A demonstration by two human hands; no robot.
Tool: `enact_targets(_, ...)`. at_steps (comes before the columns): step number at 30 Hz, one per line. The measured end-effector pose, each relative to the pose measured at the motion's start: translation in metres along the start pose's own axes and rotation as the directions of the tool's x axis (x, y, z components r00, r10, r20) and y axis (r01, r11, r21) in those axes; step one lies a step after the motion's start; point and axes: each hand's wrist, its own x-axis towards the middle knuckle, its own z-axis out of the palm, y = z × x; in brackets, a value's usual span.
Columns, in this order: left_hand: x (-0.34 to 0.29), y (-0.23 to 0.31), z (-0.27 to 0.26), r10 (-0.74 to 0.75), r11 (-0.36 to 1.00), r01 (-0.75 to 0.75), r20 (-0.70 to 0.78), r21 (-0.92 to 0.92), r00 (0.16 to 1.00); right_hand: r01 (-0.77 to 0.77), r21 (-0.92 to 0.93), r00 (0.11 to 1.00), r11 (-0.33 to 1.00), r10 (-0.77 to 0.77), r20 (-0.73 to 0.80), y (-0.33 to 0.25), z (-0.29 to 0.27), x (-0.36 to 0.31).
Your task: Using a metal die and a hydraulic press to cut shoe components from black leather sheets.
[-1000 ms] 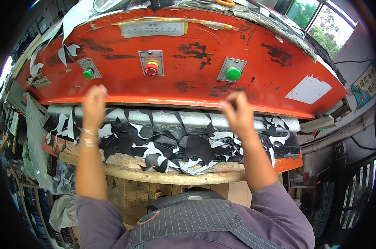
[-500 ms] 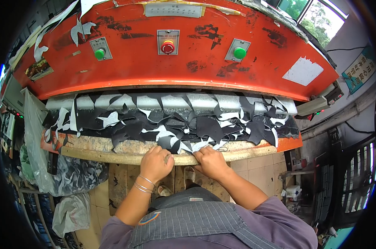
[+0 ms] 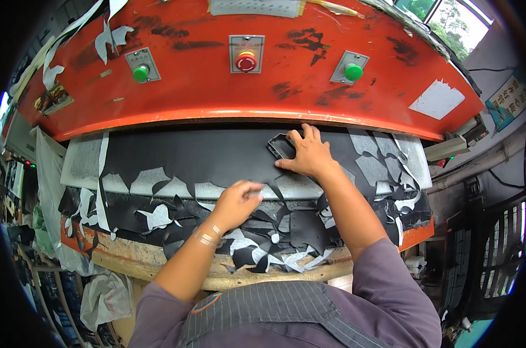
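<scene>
Head view: right hand (image 3: 312, 154) spread, gripping die (image 3: 274, 149), corner leftward, long axis hidden; left hand (image 3: 237, 203) curled, hold unclear.

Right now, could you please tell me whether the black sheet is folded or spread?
Spread: the black sheet lies smooth and flat across the white board, its far edge hidden by the red press beam.

The window (image 3: 461, 24) glares upper right; edges bend into black.

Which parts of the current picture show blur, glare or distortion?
Head view: left hand partly blurred, mostly toward its fingers; head view: window very bright, partly washed out; head view: red panel bowed along its lower edge, picture corners black.
</scene>
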Motion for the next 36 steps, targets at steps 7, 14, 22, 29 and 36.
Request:
enact_targets(7, 0.073, -0.014, 0.021, 0.083, 0.947, -0.049, 0.094, -0.318, 0.992, -0.004, 0.459, 1.0, 0.888, 0.006, -0.002, 0.003, 0.002, -0.023)
enact_targets(14, 0.023, -0.02, 0.032, 0.051, 0.99, -0.04, 0.074, -0.135, 0.996, -0.046, 0.657, 0.976, 0.752, -0.105, 0.189, -0.014, -0.001, -0.087)
enact_targets(22, -0.074, 0.007, -0.047, -0.119, 0.945, -0.007, 0.363, 0.326, 0.924, 0.029, 0.26, 0.965, 0.965, -0.095, 0.243, -0.088, -0.008, -0.015)
enact_targets(29, -0.015, -0.028, -0.069, 0.141, 0.886, -0.009, -0.25, 0.464, 0.958, 0.144, 0.216, 0.974, 0.966, -0.177, 0.139, -0.09, 0.019, 0.012)
enact_targets(36, 0.026, -0.04, -0.039, 0.096, 0.714, 0.15, -0.308, 0.684, 0.946, 0.157, 0.394, 0.987, 0.905, -0.132, -0.09, -0.016, 0.076, -0.03)
